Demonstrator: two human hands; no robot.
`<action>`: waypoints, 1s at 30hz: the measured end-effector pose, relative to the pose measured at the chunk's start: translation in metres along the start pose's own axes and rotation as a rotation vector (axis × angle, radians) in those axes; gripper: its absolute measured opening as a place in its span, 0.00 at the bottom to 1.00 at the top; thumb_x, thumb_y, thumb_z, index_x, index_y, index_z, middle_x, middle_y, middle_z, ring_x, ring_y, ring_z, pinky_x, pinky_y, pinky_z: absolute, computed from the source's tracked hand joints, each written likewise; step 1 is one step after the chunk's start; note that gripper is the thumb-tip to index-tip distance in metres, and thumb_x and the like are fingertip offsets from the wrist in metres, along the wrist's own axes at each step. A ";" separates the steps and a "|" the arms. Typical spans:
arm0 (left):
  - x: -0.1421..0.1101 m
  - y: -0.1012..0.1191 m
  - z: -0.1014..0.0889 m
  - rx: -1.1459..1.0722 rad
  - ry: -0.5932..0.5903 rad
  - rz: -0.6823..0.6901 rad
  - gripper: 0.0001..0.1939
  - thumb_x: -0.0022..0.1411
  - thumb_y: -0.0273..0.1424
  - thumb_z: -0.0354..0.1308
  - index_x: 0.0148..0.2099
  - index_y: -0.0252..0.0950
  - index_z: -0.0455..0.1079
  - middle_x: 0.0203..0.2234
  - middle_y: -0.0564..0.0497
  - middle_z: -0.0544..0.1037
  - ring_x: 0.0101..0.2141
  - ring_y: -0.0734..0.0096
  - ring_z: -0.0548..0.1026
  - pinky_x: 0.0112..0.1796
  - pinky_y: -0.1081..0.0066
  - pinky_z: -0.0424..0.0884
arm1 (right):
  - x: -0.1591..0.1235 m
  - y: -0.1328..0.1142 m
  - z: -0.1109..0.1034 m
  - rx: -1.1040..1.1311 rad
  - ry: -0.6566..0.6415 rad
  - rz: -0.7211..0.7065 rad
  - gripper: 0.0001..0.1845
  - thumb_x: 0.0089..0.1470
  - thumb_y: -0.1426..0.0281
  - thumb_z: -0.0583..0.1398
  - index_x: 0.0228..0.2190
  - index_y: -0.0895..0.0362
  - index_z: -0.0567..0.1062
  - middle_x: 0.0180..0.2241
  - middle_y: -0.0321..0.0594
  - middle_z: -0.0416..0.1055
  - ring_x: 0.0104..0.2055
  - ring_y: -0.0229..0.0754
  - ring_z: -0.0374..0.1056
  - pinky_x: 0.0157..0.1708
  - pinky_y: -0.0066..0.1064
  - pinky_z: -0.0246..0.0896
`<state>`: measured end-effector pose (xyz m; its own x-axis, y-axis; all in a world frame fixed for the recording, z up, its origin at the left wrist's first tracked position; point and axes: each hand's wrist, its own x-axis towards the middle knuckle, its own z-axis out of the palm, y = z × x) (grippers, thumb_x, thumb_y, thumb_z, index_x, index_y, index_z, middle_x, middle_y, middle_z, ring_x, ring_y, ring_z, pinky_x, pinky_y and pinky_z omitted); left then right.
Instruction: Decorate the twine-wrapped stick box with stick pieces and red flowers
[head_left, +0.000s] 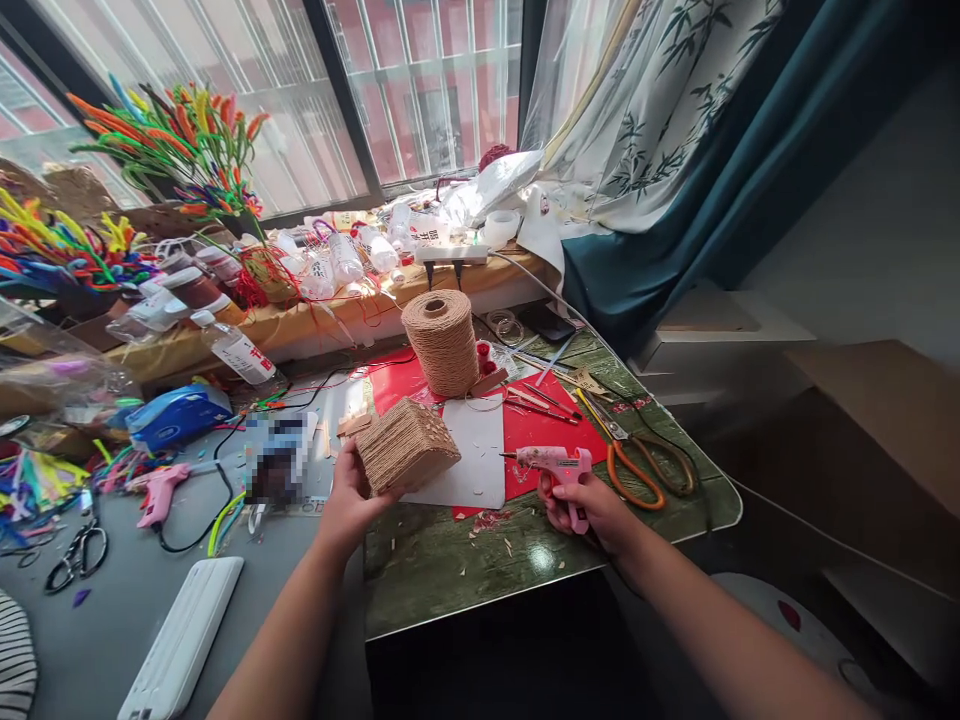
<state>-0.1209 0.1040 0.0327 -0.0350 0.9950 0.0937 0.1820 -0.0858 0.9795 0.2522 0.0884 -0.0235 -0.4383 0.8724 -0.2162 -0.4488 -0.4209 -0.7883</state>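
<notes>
My left hand (346,498) is closed round a small block wrapped in brown twine (406,445), held tilted just above the table. My right hand (592,510) grips the handle of a pink glue gun (556,464), whose nozzle points left toward the block, a short gap away. Under both lie a white sheet (476,455) and red paper (544,425). A big spool of brown twine (444,342) stands upright behind the block.
Orange-handled scissors (641,465) lie right of the glue gun. A second pink glue gun (157,492), black scissors (75,555) and a white keyboard (184,635) sit at the left. Bottles, pipe cleaners and a power strip (452,254) crowd the windowsill. The table's right edge (731,500) is close.
</notes>
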 end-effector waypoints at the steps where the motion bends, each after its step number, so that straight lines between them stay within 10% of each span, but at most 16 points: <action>1: -0.001 -0.002 0.000 -0.010 -0.017 0.002 0.52 0.48 0.41 0.76 0.69 0.43 0.53 0.65 0.39 0.66 0.64 0.47 0.67 0.59 0.54 0.70 | 0.000 0.000 0.000 0.002 0.001 0.002 0.10 0.52 0.66 0.66 0.35 0.58 0.75 0.27 0.35 0.70 0.18 0.32 0.59 0.19 0.27 0.52; 13: -0.021 -0.020 -0.007 -0.326 -0.081 -0.040 0.57 0.40 0.59 0.74 0.68 0.45 0.60 0.60 0.37 0.72 0.59 0.37 0.71 0.55 0.42 0.72 | 0.000 0.002 -0.002 -0.003 -0.001 0.001 0.10 0.53 0.66 0.66 0.36 0.58 0.76 0.26 0.36 0.70 0.19 0.33 0.60 0.20 0.27 0.52; 30: -0.022 0.000 -0.021 -0.008 -0.083 0.031 0.53 0.48 0.47 0.74 0.72 0.47 0.53 0.65 0.40 0.66 0.63 0.41 0.67 0.56 0.51 0.71 | -0.001 -0.005 0.006 0.004 0.037 0.024 0.11 0.50 0.64 0.67 0.34 0.58 0.76 0.25 0.36 0.70 0.18 0.32 0.57 0.20 0.28 0.51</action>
<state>-0.1409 0.0815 0.0341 0.0522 0.9926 0.1097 0.1735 -0.1172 0.9778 0.2503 0.0880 -0.0163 -0.4200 0.8707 -0.2560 -0.4417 -0.4425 -0.7804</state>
